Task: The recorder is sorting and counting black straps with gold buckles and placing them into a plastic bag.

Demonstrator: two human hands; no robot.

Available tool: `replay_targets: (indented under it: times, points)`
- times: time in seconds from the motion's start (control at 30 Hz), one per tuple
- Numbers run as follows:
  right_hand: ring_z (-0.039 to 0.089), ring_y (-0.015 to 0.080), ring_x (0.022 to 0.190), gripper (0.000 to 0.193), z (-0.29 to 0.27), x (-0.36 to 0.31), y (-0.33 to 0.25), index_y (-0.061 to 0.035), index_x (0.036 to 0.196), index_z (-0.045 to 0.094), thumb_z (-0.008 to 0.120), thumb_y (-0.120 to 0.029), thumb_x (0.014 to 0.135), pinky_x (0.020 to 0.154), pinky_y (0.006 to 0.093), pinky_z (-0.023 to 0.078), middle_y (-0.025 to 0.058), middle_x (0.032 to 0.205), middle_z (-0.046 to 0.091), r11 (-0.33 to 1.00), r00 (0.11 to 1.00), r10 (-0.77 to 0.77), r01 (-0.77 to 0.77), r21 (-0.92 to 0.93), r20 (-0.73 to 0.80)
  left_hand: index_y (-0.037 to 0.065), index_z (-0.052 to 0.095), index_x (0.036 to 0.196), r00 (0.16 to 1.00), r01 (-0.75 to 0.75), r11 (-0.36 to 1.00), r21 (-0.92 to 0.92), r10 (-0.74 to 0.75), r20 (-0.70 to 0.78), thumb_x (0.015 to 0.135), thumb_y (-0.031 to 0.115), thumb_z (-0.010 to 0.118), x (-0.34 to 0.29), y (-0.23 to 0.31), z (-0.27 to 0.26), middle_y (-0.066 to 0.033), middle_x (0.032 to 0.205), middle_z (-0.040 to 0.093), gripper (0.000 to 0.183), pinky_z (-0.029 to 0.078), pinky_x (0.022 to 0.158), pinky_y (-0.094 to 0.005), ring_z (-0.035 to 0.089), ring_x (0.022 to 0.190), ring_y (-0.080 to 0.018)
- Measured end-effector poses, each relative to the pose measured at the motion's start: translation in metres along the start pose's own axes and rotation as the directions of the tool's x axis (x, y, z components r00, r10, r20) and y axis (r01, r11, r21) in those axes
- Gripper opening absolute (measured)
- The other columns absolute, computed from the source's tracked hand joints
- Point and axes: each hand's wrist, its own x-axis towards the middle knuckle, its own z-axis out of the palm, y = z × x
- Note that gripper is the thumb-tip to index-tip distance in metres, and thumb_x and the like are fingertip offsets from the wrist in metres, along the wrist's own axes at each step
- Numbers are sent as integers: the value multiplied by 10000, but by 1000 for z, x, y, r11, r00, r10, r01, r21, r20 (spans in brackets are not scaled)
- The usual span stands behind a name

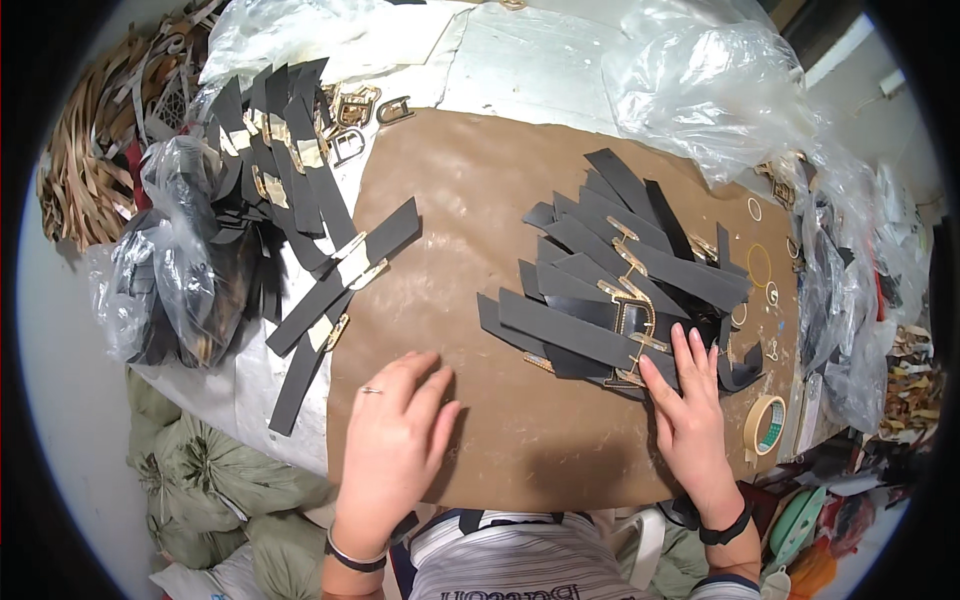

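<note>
A heap of black straps (590, 335) with gold buckles lies on the right half of a brown mat. My right hand (690, 415) rests its outstretched fingers on the heap's near right edge, close to a gold buckle (634, 315); it grips nothing that I can see. Over the mat's near left part, my left hand (395, 425) is empty, its fingers loosely bent and apart. Beyond it, black straps (345, 270) with gold buckles and pale tape cross the mat's left edge. More taped straps (285, 150) are piled farther up on the left.
The brown mat (440, 260) covers the table's middle. A tape roll (765, 425) stands by its right edge, below several rubber bands (759, 265). Loose buckles (352, 105) lie at the far left. Clear plastic bags (710, 85) crowd the back and sides.
</note>
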Motion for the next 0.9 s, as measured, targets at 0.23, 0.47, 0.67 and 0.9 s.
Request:
replay_targets:
  times: [0.23,0.47,0.67,0.9]
  points:
    - [543,354,1275,397,1,-11,4,-128,1166,717,653,-33,785,1132,615,274,181,1329,598,983,972,-176,166,-79,-154,35,672,1109,990,-131,989,-69,134,37,823,103,723,12,26,14,-111,1172,619,298,477,915,-403,600,1114,-301]
    - [640,329,1127,330,-13,-47,1,-137,1065,741,659,-52,757,1021,499,474,159,1206,665,951,944,-301,307,27,-138,49,672,1061,971,-226,969,-94,233,60,830,100,722,11,44,16,-72,1083,631,242,472,829,-383,611,967,-268]
    - [589,353,1194,323,-32,-47,-3,-78,1066,715,705,-40,745,1008,483,482,152,1304,611,963,967,-248,241,118,50,49,654,1057,941,-311,950,-28,312,130,841,118,713,12,59,7,-65,1020,627,235,461,807,-366,606,904,-256]
    - [602,322,1157,305,-43,-55,1,-55,1059,704,720,-79,756,905,401,502,157,1298,614,958,962,-271,274,88,-47,26,639,1055,978,-178,964,198,195,-70,819,72,692,28,19,-14,-138,1043,634,247,495,798,-418,620,912,-313]
